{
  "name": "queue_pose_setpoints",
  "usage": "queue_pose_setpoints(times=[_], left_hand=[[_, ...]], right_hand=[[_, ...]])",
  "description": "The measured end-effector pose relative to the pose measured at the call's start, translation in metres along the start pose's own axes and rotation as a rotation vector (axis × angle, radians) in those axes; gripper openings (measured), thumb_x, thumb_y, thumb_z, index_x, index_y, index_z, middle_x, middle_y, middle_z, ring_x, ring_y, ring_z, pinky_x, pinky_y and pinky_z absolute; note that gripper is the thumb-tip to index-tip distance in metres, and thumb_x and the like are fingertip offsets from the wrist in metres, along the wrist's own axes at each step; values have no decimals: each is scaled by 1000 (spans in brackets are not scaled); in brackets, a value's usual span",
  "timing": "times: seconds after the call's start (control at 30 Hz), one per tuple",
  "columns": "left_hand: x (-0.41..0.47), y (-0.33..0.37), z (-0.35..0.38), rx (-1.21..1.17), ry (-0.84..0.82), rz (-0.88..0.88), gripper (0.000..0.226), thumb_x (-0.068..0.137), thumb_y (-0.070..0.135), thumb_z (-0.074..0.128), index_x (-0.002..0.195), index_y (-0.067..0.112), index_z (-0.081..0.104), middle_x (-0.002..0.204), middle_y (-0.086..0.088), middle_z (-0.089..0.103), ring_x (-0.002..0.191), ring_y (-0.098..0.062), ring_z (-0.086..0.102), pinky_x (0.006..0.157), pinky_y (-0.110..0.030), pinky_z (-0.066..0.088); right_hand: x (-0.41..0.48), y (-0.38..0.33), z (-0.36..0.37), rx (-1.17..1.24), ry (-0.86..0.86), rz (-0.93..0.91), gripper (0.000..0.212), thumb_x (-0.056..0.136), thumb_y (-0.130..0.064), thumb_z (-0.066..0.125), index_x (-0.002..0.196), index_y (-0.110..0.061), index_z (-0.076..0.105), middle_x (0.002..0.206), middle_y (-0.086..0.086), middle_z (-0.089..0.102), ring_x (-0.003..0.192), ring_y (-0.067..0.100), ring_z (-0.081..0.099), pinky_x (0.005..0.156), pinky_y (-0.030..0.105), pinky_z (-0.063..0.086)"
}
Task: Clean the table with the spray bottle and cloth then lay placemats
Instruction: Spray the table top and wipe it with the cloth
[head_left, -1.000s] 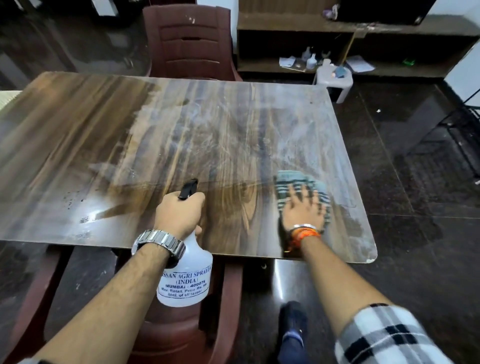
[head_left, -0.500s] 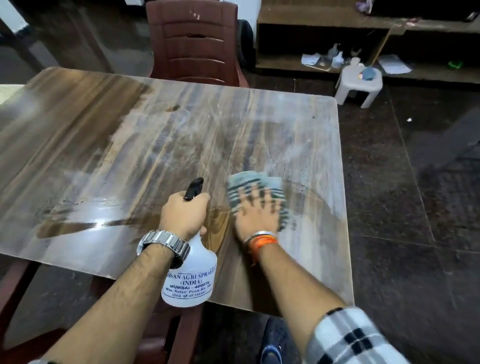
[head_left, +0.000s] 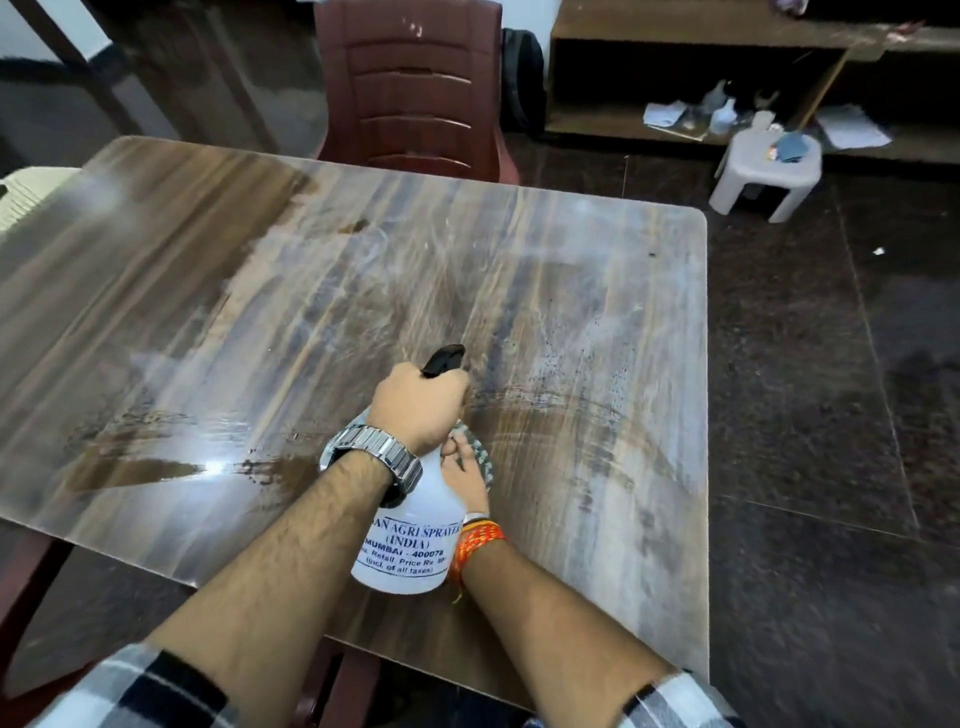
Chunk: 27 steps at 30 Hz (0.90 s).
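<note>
My left hand (head_left: 418, 410) grips the black trigger head of a white spray bottle (head_left: 408, 540) and holds it just above the near middle of the wooden table (head_left: 311, 312). My right hand (head_left: 465, 475) is on the table right behind the bottle, which partly hides it. Its fingers are bent on a grey-green checked cloth (head_left: 483, 460), of which only a small strip shows. The table top shows wet streaks and spray droplets to the right of the nozzle.
A maroon plastic chair (head_left: 415, 88) stands at the far side, another (head_left: 337, 691) sits under the near edge. A white stool (head_left: 769, 171) and a low shelf (head_left: 675, 124) with clutter stand at the back right. A pale woven thing (head_left: 26, 192) lies at the left edge.
My right hand has wiped the cloth leftward from the table's right side to behind the bottle. The view has shifted right and closer. My left hand keeps hold of the bottle.
</note>
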<state>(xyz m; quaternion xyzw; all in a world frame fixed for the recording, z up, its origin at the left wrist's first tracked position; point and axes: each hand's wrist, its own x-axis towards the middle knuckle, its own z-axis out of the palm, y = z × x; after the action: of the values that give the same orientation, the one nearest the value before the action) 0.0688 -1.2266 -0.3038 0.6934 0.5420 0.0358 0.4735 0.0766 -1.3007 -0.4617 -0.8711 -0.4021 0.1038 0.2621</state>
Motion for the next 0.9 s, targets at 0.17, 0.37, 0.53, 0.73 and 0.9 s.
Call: queue_pose_setpoints(times=[0.17,0.37,0.53,0.73,0.9], left_hand=[[21,5,-5,-26,93,-19,21,78,29,58,69,10,58,64,-11,67,53,-32,72,52,-28,53],[52,-14,-40,-74,90,-67,18,78,27,57,72,12,65,65,-2,69,38,-21,65,49,-23,47],[68,-40,-98,-95,229,-110,20,81,29,58,75,12,66,61,-3,65,37,-18,64,51,-24,46],[73,-73,-171,-176,381,-113,20,54,33,56,69,28,68,58,-6,67,52,-33,64,68,-49,57],[61,-84,-192,-123,422,-116,26,54,32,55,78,30,65,58,-6,64,46,-26,56,62,-40,46]], right_hand=[[42,59,-54,-261,-100,193,52,94,-47,29,145,-46,20,158,-12,11,147,22,5,114,54,-6],[90,94,-91,-251,29,717,54,94,-44,26,147,-45,13,160,-10,0,146,27,-7,113,59,-6],[147,-2,-15,-255,-71,322,53,95,-43,33,147,-43,21,160,-8,9,147,28,1,115,56,-4],[97,-180,78,-310,-451,-414,56,99,-31,8,127,-51,52,142,-22,44,138,11,34,117,39,12],[86,-209,98,-372,-676,-753,49,103,-30,22,151,-21,16,160,-4,7,147,22,-4,118,49,-4]])
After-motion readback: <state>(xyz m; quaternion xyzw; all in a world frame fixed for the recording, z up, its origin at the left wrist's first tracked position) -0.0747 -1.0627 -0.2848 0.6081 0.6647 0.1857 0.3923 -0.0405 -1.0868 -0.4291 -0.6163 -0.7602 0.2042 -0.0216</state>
